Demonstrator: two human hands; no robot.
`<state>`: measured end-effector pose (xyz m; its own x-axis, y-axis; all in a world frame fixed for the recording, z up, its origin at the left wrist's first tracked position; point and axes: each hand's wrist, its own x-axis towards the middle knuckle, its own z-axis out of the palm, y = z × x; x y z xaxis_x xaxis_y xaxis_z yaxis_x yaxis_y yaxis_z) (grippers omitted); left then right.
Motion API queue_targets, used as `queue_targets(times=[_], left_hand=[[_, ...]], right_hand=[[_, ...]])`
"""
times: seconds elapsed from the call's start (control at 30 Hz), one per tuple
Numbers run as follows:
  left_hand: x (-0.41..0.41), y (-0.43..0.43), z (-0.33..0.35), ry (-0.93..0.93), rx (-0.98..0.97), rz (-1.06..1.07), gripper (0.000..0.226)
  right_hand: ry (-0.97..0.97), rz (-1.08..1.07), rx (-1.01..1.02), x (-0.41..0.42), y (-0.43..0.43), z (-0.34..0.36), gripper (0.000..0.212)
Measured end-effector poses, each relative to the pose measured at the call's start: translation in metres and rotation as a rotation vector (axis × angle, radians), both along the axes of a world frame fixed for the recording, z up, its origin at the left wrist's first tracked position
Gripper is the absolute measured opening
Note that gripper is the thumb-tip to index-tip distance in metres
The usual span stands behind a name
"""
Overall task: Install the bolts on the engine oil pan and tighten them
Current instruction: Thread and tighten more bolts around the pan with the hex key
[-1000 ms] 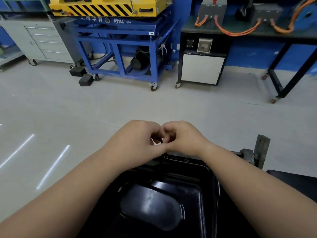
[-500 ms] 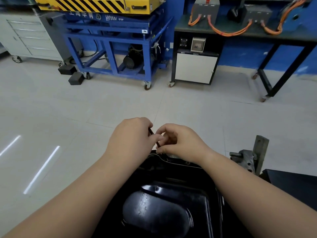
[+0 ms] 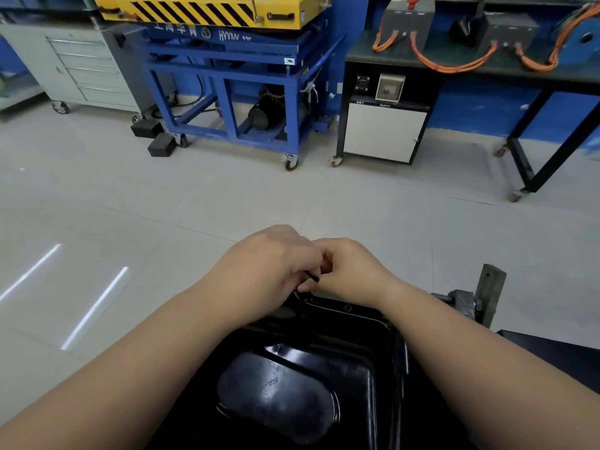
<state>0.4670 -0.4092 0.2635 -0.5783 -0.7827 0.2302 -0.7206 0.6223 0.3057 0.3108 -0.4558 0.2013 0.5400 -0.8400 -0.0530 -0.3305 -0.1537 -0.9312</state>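
The black engine oil pan (image 3: pixel 354 365) fills the lower middle, its glossy underside facing me, with bolt holes along its far flange (image 3: pixel 348 308). Both hands meet just above the far left corner of that flange. My left hand (image 3: pixel 266 267) pinches a thin dark bolt (image 3: pixel 312 277) that sticks out toward the right. My right hand (image 3: pixel 350 271) has its fingers curled against the left one; whether it grips a bolt is hidden. Fingertips touch the flange near a hole (image 3: pixel 306 299).
A grey metal engine-stand bracket (image 3: pixel 480 297) rises right of the pan. Across the tiled floor stand a blue wheeled lift cart (image 3: pixel 233 102), a grey drawer cabinet (image 3: pixel 81 69), a black-and-white cabinet (image 3: pixel 383 131) and a workbench with orange cables (image 3: pixel 454 60).
Both hands have dropped from above the pan's far edge down onto the flange corner. The dark bolt now shows between the fingers of my left hand.
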Motion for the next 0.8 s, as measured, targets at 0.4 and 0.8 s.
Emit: queue_targets(times=[0.4, 0.8], left_hand=[[-0.004, 0.008, 0.006, -0.046, 0.265, 0.612, 0.04], [-0.001, 0.002, 0.023, -0.383, 0.2, 0.205, 0.017]], right_hand=[[0.027, -0.015, -0.044, 0.005, 0.001, -0.006, 0.034], [-0.018, 0.033, 0.007, -0.004, 0.006, -0.005, 0.032]])
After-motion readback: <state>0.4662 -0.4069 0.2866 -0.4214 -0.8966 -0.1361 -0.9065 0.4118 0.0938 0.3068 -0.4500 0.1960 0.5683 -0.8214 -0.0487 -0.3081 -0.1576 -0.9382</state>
